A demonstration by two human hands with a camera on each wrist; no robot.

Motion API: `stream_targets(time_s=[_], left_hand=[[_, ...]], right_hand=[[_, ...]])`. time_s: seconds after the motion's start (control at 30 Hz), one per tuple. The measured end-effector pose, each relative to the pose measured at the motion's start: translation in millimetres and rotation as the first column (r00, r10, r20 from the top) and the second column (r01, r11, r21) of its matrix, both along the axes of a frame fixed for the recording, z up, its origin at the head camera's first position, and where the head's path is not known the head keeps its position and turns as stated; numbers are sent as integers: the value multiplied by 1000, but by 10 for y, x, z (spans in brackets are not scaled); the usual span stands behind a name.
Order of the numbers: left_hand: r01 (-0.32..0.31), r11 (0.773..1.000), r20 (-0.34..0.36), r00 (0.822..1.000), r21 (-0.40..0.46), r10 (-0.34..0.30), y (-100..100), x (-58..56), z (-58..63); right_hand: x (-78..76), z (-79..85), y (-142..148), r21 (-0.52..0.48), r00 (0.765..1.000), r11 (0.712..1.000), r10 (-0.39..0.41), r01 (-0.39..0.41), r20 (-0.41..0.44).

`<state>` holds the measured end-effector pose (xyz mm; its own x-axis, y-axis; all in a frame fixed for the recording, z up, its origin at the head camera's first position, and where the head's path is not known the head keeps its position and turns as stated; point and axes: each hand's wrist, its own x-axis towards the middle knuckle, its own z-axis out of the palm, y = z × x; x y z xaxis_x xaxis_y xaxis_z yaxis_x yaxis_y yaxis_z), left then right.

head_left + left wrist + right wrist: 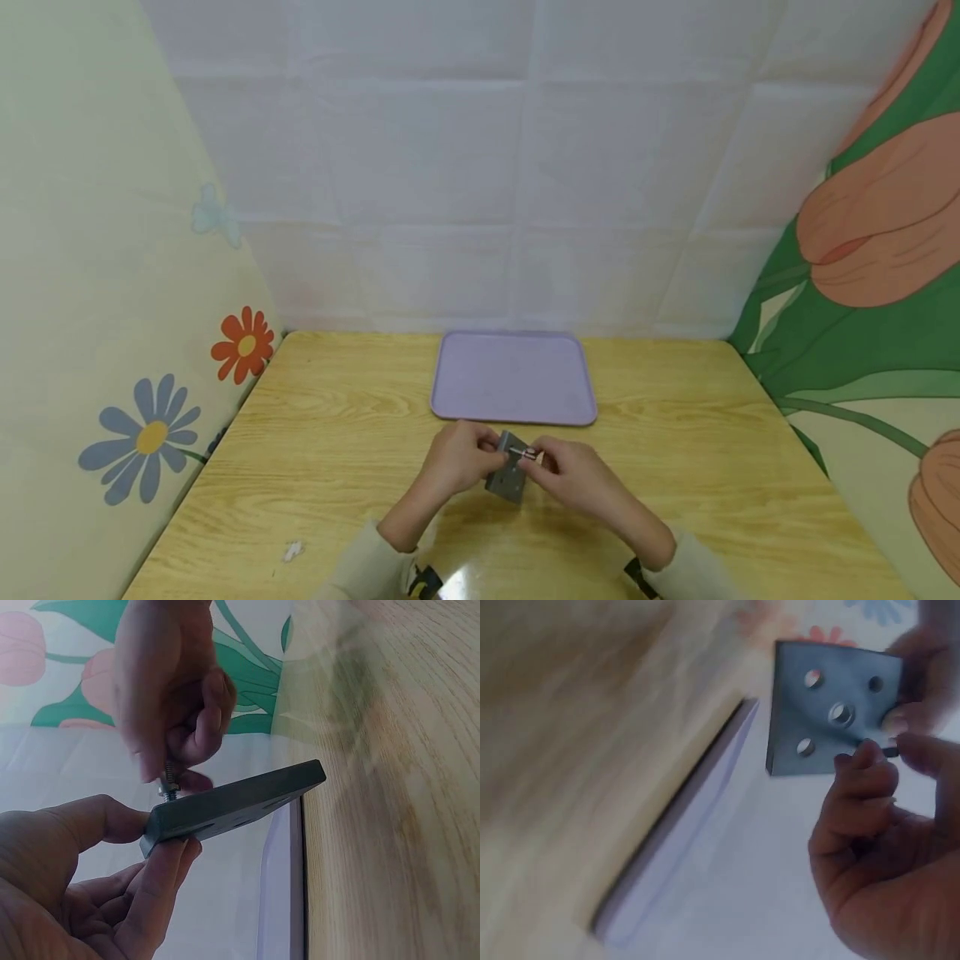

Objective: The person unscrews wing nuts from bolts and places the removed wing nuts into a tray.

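Pale cloth point(427, 167) hangs beyond a purple tray point(513, 379) on a wood-grain table point(697, 467). On the person's side of the tray, the left hand point(459, 458) pinches a holed grey plate point(508, 479), lifted and tilted; the right hand point(576, 475) pinches a screw point(170, 793) against its face, near one corner.

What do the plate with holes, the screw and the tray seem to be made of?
Plate: probably metal, fairly dull grey, with crisp edges. Screw: likely steel, shiny, given the metallic glint on its threads. Tray: perhaps plastic; smooth, evenly lilac, with rounded corners.
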<state>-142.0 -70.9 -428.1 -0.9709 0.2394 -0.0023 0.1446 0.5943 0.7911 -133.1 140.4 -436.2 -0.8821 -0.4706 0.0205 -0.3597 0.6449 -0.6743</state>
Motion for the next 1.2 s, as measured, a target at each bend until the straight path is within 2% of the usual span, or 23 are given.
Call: stream_targets(time_s=[0.03, 0.07, 0.1, 0.17, 0.2, 0.23, 0.27, 0.3, 0.33, 0.37, 0.43, 0.47, 0.5, 0.53, 0.6, 0.67, 0.73, 0.8, 1.1, 1.2], left_hand=[[3, 1000, -1, 1000, 1, -3, -1, 0, 1], [5, 1000, -2, 1000, 1, -5, -2, -1, -1], [8, 1000, -4, 1000, 3, -8, -3, -1, -2], [6, 1000, -4, 1000, 3, -6, -3, -3, 0], [8, 1000, -6, 1000, 6, -7, -2, -2, 1], [8, 1000, -9, 1000, 6, -8, -1, 0, 2], [9, 1000, -12, 1000, 4, -9, 0, 2, 2], [10, 1000, -14, 1000, 2, -10, 0, 3, 2], [10, 1000, -14, 1000, -1, -10, 2, 3, 4], [11, 1000, -14, 1000, -2, -11, 2, 5, 7], [10, 1000, -14, 1000, -2, -10, 4, 7, 13], [8, 1000, -14, 1000, -2, -8, 5, 8, 16], [7, 1000, -15, 1000, -1, -7, 7, 9, 19], [5, 1000, -17, 1000, 0, -5, 9, 11, 23], [2, 1000, -20, 1000, 5, -2, 13, 17, 29], [0, 1000, -19, 1000, 5, 0, 16, 21, 31], [1, 1000, -13, 1000, 8, -1, 16, 24, 32], [1, 1000, -5, 1000, 12, -1, 16, 26, 33], [-5, 1000, 17, 1000, 11, 4, 14, 11, 22], [-1, 1000, 16, 1000, 10, 1, 11, 10, 18]], right_hand=[[7, -12, -1, 77, 989, 997, 33, -22, -144], [16, -25, 1, 151, 958, 988, 72, -31, -278], [22, -39, 5, 215, 910, 976, 115, -29, -398], [23, -71, 17, 311, 782, 950, 186, 11, -594], [22, -82, 25, 337, 720, 941, 210, 36, -661], [21, -89, 32, 347, 678, 937, 223, 50, -701], [20, -94, 38, 342, 649, 938, 225, 57, -727], [20, -96, 41, 321, 654, 945, 207, 57, -727], [25, -89, 42, 289, 698, 956, 174, 49, -694], [31, -74, 41, 249, 766, 968, 129, 42, -629], [31, -28, 40, 134, 907, 991, 31, 28, -421], [27, -3, 39, 62, 959, 997, -16, 36, -283], [23, 24, 42, -3, 990, 998, -63, 63, -128], [17, 47, 47, -58, 995, 994, -94, 95, 24], [-8, 71, 61, -147, 962, 980, -91, 132, 258], [-21, 72, 73, -203, 906, 965, -67, 165, 418], [-31, 59, 80, -226, 865, 957, -46, 182, 500], [-38, 52, 77, -231, 853, 956, -36, 181, 521], [-24, 66, 44, -204, 859, 956, -81, 210, 506], [-18, 61, 36, -193, 871, 959, -92, 209, 483]])
